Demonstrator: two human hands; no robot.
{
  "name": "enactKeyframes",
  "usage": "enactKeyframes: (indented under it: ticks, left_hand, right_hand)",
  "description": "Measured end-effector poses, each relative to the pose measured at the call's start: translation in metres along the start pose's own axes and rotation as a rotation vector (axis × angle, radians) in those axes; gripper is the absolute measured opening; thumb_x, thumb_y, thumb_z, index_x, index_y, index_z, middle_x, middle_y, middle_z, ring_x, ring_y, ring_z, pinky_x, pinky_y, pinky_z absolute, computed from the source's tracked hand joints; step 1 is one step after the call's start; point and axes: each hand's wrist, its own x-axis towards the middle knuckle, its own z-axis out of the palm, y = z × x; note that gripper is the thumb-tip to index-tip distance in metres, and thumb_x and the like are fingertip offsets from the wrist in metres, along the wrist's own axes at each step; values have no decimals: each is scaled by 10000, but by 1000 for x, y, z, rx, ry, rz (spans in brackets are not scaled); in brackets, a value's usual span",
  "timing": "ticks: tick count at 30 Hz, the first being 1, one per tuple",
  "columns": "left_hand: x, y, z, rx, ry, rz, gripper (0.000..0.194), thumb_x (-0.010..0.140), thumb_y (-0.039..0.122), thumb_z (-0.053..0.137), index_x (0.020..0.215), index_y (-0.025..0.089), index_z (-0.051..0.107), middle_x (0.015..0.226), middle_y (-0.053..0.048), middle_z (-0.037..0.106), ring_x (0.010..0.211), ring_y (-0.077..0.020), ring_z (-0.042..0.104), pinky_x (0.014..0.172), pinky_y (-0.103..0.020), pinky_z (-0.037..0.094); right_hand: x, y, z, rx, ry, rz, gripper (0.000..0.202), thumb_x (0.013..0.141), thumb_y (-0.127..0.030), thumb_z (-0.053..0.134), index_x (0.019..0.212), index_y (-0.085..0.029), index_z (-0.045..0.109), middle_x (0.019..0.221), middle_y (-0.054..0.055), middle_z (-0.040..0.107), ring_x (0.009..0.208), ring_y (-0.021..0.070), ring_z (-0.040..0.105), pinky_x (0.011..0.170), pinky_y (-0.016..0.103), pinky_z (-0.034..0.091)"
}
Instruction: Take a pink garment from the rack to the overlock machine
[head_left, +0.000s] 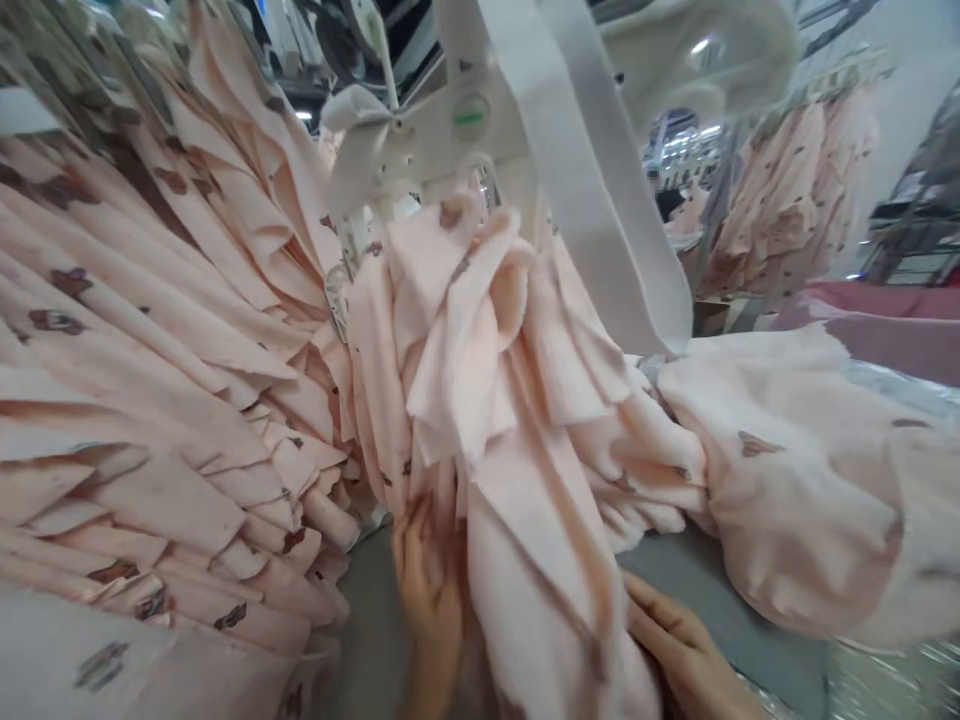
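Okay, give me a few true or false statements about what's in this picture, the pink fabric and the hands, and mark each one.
1. Both hands touch the hanging pink fabric bundle. True: the left hand and right hand are on its lower part.
2. The fabric is plain blue. False: pale pink with small dark prints.
3. A white strap runs diagonally above the bundle. True.
4. The left side holds stacked cardboard boxes. False: rows of pink fabric pieces hang there.

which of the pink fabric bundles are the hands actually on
The middle hanging bundle: the left hand and right hand touch its lower end. The left stack and right heap lie untouched.
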Motion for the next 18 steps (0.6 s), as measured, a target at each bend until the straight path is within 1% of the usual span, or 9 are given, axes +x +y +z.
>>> enactKeyframes:
  ticks: [2, 4, 5, 7, 9, 12, 14, 16, 18]
  left_hand:
    - [-29, 6, 6, -21, -17, 54, 414, 977, 397, 497, 1384, 338, 542, 1510, -77, 475, 1439, -283, 428, 1204, -481, 369]
    - [-48, 12, 14, -123, -114, 29, 414, 982, 462, 462, 1362, 347, 576, 1469, -72, 537, 1391, -303, 492, 1144, -469, 453]
    - [-52, 16, 18, -190, -171, -39, 430, 976, 504, 458, 1348, 337, 595, 1432, -77, 580, 1359, -308, 527, 1102, -452, 497]
    - [-50, 24, 27, -314, -190, -222, 488, 953, 591, 471, 1321, 309, 625, 1361, -87, 645, 1320, -303, 568, 1038, -404, 542]
    - [-38, 38, 32, -428, -152, -312, 544, 905, 634, 553, 1307, 276, 635, 1313, -96, 673, 1288, -290, 589, 1010, -354, 542]
    - [-15, 63, 29, -509, -211, -213, 383, 893, 533, 660, 1107, 219, 709, 996, -57, 727, 975, -204, 681, 846, -248, 547]
    - [-4, 76, 23, -464, -207, -95, 220, 923, 408, 665, 895, 202, 738, 813, -8, 670, 802, -136, 638, 755, -189, 510]
    - [1, 83, 15, -406, -111, 35, 207, 925, 333, 671, 785, 202, 747, 870, -13, 664, 844, -125, 629, 780, -172, 494]
    - [-3, 86, 8, -390, -54, 103, 169, 899, 303, 701, 771, 205, 752, 969, -28, 671, 913, -136, 634, 810, -174, 494]
  right_hand:
    - [1, 1, 2, -9, -46, 11, 390, 871, -632, 679, 1057, -307, 790, 1043, 32, 749, 946, 250, 673, 890, 320, 516]
    - [5, 1, 10, -18, -67, -4, 383, 909, -609, 649, 1088, -297, 780, 1103, 33, 736, 972, 250, 657, 916, 330, 510]
    - [7, 2, 13, -20, -61, -16, 404, 909, -627, 636, 1100, -298, 773, 1130, 29, 730, 1013, 257, 646, 951, 336, 500]
    - [9, 5, 17, -20, -39, -32, 470, 893, -687, 612, 1115, -302, 762, 1183, 20, 717, 1123, 273, 616, 1026, 340, 471]
    - [8, 8, 18, -33, -44, -32, 480, 903, -686, 600, 1120, -285, 750, 1235, 25, 701, 1208, 288, 586, 1032, 334, 480]
    - [1, 10, 14, -81, -41, -43, 458, 945, -628, 588, 1165, -238, 684, 1279, 57, 679, 1178, 260, 615, 962, 280, 522]
    - [-7, 8, 14, -146, 72, -76, 483, 975, -608, 555, 1295, -247, 554, 1352, 75, 630, 1193, 220, 615, 975, 242, 521]
    - [-16, 2, 20, -327, 310, -165, 530, 979, -601, 537, 1392, -284, 438, 1408, 85, 574, 1204, 216, 621, 930, 237, 558]
    - [-21, -9, 33, -570, 505, -333, 539, 955, -559, 586, 1401, -292, 441, 1388, 96, 572, 1172, 253, 643, 912, 297, 590]
